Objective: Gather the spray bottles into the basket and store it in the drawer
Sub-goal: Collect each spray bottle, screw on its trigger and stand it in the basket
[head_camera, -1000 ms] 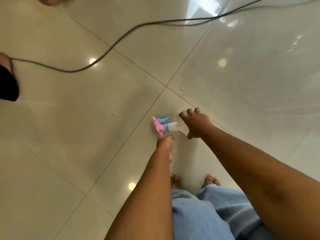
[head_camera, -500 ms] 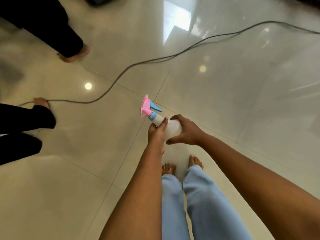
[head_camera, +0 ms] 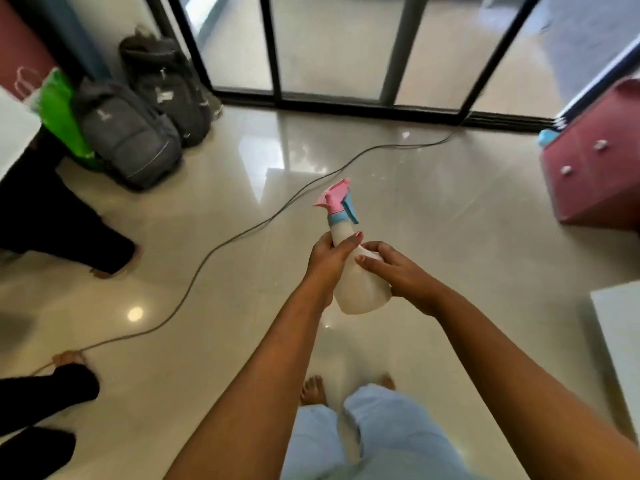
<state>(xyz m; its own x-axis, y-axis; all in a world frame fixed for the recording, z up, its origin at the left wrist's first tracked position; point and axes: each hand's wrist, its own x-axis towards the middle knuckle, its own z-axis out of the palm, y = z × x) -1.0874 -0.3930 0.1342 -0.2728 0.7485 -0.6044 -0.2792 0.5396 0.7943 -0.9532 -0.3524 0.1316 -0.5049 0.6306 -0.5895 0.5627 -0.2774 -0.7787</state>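
A white spray bottle (head_camera: 360,289) with a pink and blue trigger head is held upright in front of me, above the floor. My left hand (head_camera: 329,259) wraps its neck just under the blue collar. My right hand (head_camera: 398,271) grips the bottle's body from the right side. A pink drawer unit (head_camera: 595,178) with small white knobs stands at the right edge. No basket is in view.
A grey cable (head_camera: 242,233) snakes across the glossy tiled floor. Two grey backpacks (head_camera: 138,133) and a green bag (head_camera: 60,112) lie at the back left by glass doors. Other people's legs (head_camera: 52,216) in black stand at the left. A white surface (head_camera: 620,334) shows at right.
The bottle came up off the floor into both hands and turned upright. My view rose from the floor to the room, showing the doors, bags and drawer unit.
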